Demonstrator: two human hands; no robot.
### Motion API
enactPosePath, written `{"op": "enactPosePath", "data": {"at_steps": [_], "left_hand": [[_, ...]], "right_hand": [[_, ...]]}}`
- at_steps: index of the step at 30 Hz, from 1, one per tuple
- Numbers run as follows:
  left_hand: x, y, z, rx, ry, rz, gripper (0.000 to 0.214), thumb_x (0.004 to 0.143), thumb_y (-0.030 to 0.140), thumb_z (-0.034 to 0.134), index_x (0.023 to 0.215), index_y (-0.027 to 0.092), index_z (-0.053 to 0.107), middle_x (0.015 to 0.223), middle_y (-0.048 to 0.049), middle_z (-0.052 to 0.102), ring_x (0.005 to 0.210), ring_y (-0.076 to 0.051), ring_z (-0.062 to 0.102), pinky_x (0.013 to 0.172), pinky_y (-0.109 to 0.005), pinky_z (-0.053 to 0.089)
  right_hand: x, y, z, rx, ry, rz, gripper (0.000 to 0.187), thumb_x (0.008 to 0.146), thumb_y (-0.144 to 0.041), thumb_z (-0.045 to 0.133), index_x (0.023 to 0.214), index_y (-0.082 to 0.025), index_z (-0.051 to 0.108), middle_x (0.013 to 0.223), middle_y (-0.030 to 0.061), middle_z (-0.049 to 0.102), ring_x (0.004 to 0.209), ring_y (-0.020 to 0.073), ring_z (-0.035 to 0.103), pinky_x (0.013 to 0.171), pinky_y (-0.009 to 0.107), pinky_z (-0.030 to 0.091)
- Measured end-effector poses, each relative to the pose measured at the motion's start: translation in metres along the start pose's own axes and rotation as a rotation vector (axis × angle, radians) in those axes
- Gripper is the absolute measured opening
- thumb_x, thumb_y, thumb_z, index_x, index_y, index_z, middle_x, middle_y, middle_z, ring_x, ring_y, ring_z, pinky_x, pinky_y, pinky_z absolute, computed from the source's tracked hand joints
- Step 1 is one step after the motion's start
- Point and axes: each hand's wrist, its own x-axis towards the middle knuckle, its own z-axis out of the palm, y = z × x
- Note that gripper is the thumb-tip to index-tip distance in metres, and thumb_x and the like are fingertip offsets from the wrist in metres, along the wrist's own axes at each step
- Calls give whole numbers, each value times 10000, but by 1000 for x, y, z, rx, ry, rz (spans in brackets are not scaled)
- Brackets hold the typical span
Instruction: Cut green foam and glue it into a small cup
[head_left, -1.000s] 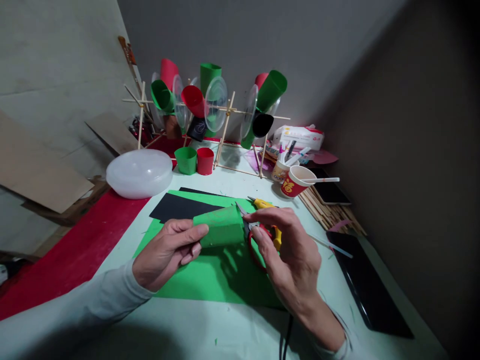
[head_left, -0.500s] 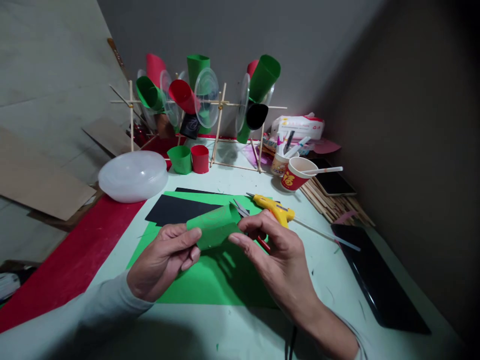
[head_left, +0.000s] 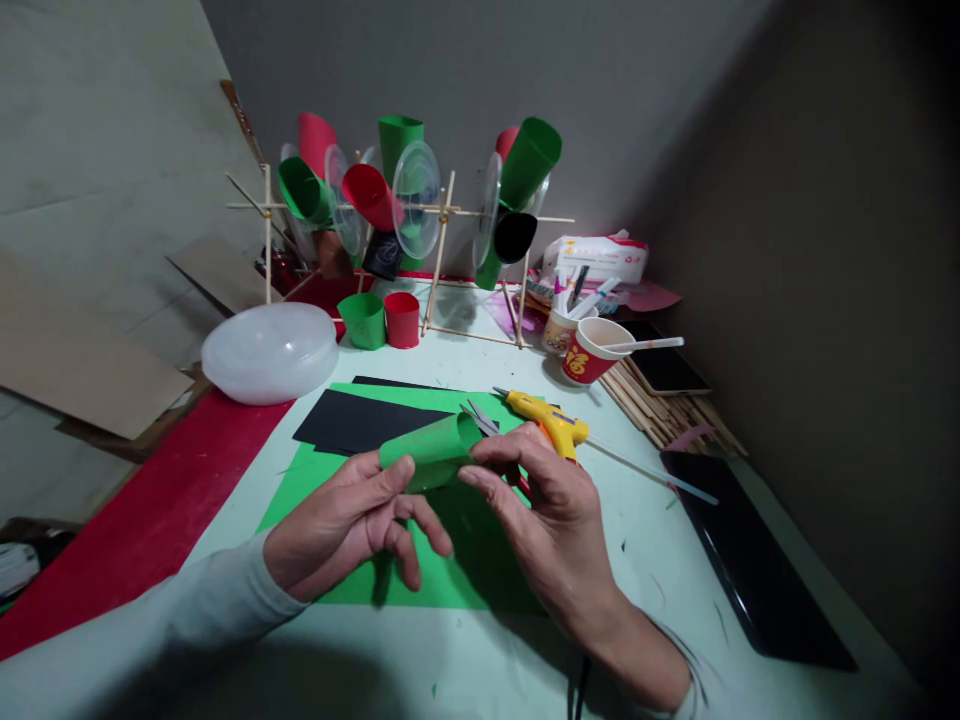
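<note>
A piece of green paper point(head_left: 429, 452), curled into a tube, is held between both hands above the table. My left hand point(head_left: 360, 520) grips its left end between thumb and index finger, the other fingers spread below. At the right end, my right hand point(head_left: 551, 510) pinches the paper's edge with thumb and fingertips. Underneath lie a large green sheet point(head_left: 337, 560) and black paper strips point(head_left: 367, 420). Scissors point(head_left: 480, 418) lie behind the right hand, their handles partly hidden. Beside them rests a yellow glue gun point(head_left: 547, 415) with a clear glue stick in its back.
At the back stands a stick frame point(head_left: 442, 250) carrying clear discs and coloured paper cups. Plastic lids point(head_left: 270, 352) sit at left, near a green cup point(head_left: 363, 320) and a red cup point(head_left: 402, 320). To the right are a paper cup point(head_left: 596, 350), wooden sticks point(head_left: 637, 400) and a black tray-like panel point(head_left: 757, 560).
The green paper has rolled into a rounder tube. My left hand's lower fingers have opened away from it, and my right hand stays at its right end.
</note>
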Motion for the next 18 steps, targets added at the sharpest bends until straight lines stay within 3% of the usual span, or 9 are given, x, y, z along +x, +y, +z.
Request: {"op": "enactPosePath", "data": {"at_steps": [4,8,14,18], "left_hand": [[4,0,0,-97,-29,81,208,878,324,721,832,122,741,871,-162,798,848,-251,774,705,-304,649],[6,0,-2,-141,-20,151,193,910,279,682,888,122,792,962,-161,802,918,-246,771,857,-333,628],[3,1,-3,-188,-55,188,306,979,234,549,1074,46,771,1060,-185,780,1006,-266,749,946,-337,593],[3,4,-5,-236,9,176,358,980,232,505,1143,18,741,1134,-218,750,1077,-311,720,987,-394,572]], "right_hand": [[-5,1,1,-35,-29,-36,230,886,-74,684,1051,-231,655,898,5,707,806,169,608,713,307,504],[-7,1,-1,-152,-30,-183,327,902,-51,661,1177,-213,591,1017,28,698,883,172,595,834,346,481],[-5,-2,-2,-180,-26,-221,221,894,-54,670,1069,-169,602,970,39,681,888,162,583,829,339,464],[-1,-6,-6,-151,-24,-240,210,900,-27,606,1061,-161,608,974,46,685,885,167,591,835,354,442]]}}
